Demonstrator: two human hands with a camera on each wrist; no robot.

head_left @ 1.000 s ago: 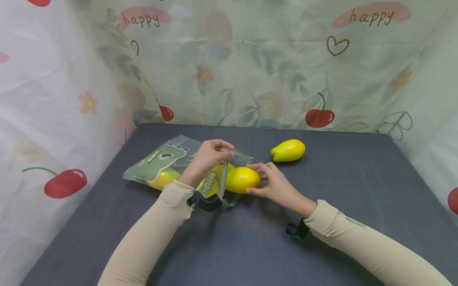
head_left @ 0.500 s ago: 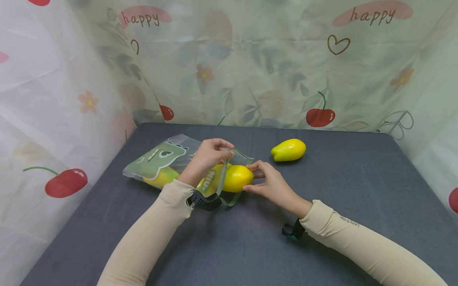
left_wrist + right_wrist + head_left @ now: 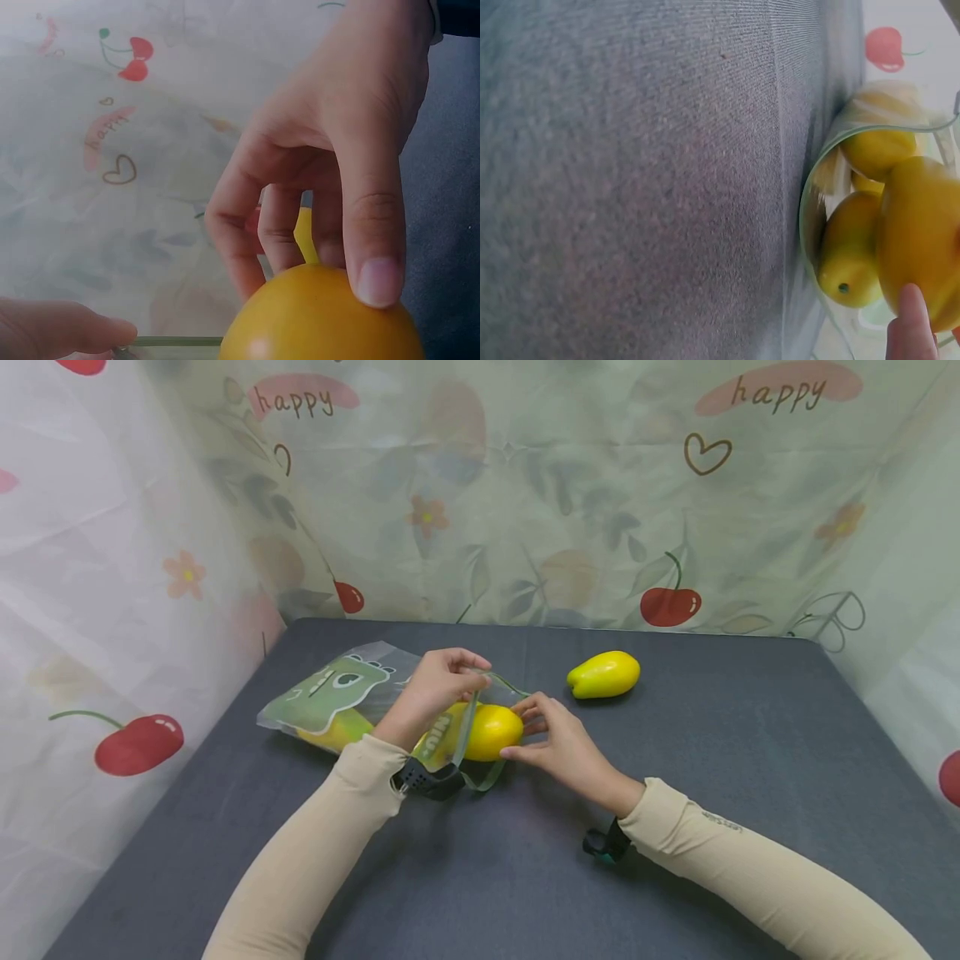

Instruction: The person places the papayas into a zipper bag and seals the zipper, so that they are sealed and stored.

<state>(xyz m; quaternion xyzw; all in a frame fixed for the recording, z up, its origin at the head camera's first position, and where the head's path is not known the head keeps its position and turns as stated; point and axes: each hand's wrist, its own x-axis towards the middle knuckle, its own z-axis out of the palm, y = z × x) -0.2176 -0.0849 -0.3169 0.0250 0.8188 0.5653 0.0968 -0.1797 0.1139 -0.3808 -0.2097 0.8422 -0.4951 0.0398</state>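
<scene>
A clear zip bag (image 3: 360, 681) with a green cartoon face lies on the table, its mouth turned right. At the upper rim my left hand (image 3: 438, 689) pinches the bag's edge, holding the mouth apart. Its fingertip shows at the lower left of the left wrist view. My right hand (image 3: 566, 747) holds a yellow papaya (image 3: 495, 732) by its near end, thumb in front and fingers behind. The papaya's far end is inside the mouth. In the right wrist view, other yellow papayas (image 3: 851, 251) sit inside the bag, partly hidden behind the held one.
Another yellow papaya (image 3: 604, 675) lies on the dark grey tabletop (image 3: 712, 718), behind and to the right of my right hand. Printed cloth (image 3: 510, 527) hangs along the back and both sides of the table.
My right hand has moved left, pushing the held papaya farther into the bag's mouth. The left hand keeps its place on the rim.
</scene>
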